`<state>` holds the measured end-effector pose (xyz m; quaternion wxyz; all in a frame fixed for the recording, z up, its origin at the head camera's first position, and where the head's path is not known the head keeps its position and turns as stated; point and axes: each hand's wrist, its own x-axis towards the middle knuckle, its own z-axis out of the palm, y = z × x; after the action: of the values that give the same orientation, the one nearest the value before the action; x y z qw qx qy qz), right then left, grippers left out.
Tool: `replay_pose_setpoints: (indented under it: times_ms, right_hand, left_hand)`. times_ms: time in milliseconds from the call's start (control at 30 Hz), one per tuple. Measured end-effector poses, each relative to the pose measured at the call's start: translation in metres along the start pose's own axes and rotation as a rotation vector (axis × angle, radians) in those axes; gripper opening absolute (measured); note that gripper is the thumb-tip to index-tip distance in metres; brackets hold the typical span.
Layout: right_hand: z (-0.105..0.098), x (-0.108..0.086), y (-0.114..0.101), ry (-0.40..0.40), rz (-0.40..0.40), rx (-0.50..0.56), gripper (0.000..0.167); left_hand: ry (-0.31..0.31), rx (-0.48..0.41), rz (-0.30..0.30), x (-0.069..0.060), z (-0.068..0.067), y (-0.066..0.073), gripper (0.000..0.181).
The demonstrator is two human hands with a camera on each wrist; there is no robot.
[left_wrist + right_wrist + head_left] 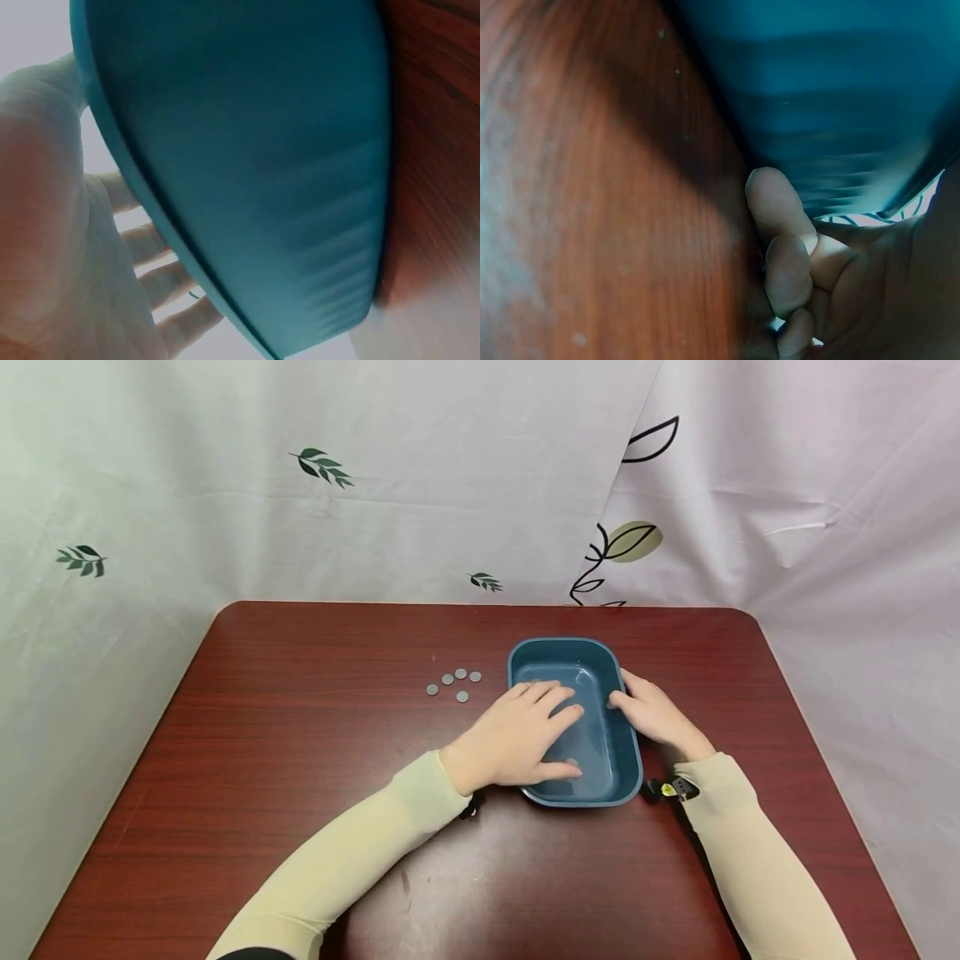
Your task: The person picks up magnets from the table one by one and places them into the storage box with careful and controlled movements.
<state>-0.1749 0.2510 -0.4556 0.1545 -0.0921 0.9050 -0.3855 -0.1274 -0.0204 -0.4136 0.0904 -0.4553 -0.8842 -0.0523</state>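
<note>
A blue rectangular plastic bin (592,739), open at the top, stands on the right half of the table. My left hand (517,735) is over its left side, palm down, with fingers spread above the inside. In the left wrist view those fingers (161,281) reach past the bin's rim. My right hand (656,714) grips the right wall, thumb over the rim and the other fingers outside. The right wrist view shows fingertips (776,199) low against the outer wall. Several small grey coin-like discs (461,674) lie flat left of the bin. Part of the bin's floor is hidden under my left hand.
The reddish-brown wooden table (300,735) has rounded far corners. Behind it hangs a pale curtain (420,485) with leaf prints, which also runs along both sides. Black wrist straps show at both sleeves; the right one (681,789) sits close to the bin's near right corner.
</note>
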Motion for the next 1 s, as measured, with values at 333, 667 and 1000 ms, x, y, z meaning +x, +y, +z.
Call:
replay_pose_setpoints:
  times_ms: [333, 667, 1000]
  right_hand:
    - [0.001, 0.000, 0.000, 0.010, -0.005, -0.015, 0.053]
    - [0.001, 0.001, 0.001, 0.011, -0.003, -0.015, 0.051]
    - [0.000, 0.001, 0.000, 0.006, 0.005, -0.004, 0.055]
  left_hand:
    - [-0.016, -0.030, -0.062, -0.015, -0.007, -0.020, 0.081]
    - [0.012, -0.053, -0.093, -0.028, -0.013, -0.036, 0.079]
    - [0.040, -0.066, -0.143, -0.042, -0.015, -0.052, 0.076]
